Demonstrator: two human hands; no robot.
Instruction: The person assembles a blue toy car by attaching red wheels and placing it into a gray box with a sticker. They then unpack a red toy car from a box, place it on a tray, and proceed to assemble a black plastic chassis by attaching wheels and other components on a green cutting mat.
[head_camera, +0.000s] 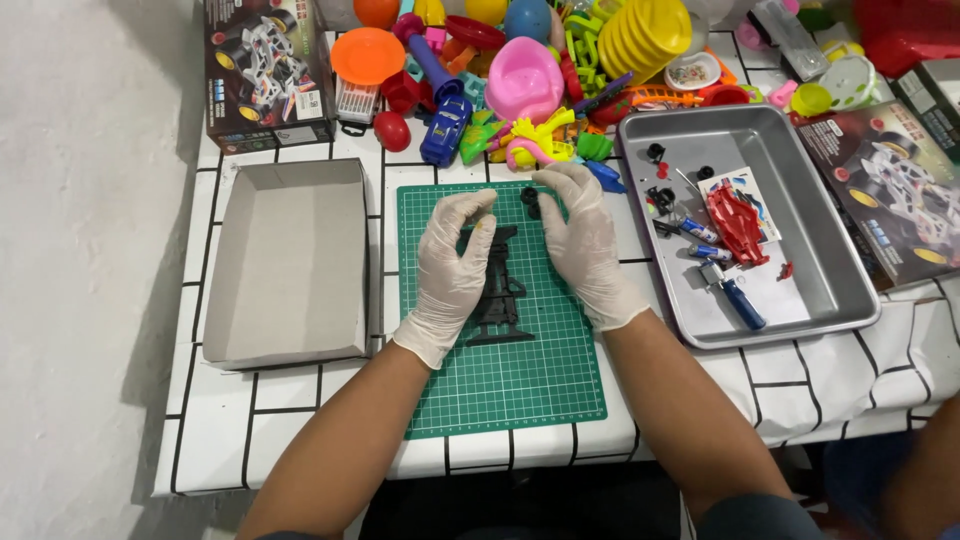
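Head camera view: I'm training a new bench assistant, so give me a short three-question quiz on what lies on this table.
1. True or false: the black chassis lies inside the metal tray.
2. What does the right hand hold at its fingertips? A) a small black wheel B) a red egg C) a yellow plate
3. Fill in: the empty cardboard box lid sits to the ___ of the green cutting mat.

Key
1. False; it lies on the cutting mat, under the left hand.
2. A.
3. Left. The red car body and blue-handled screwdriver are in the tray.
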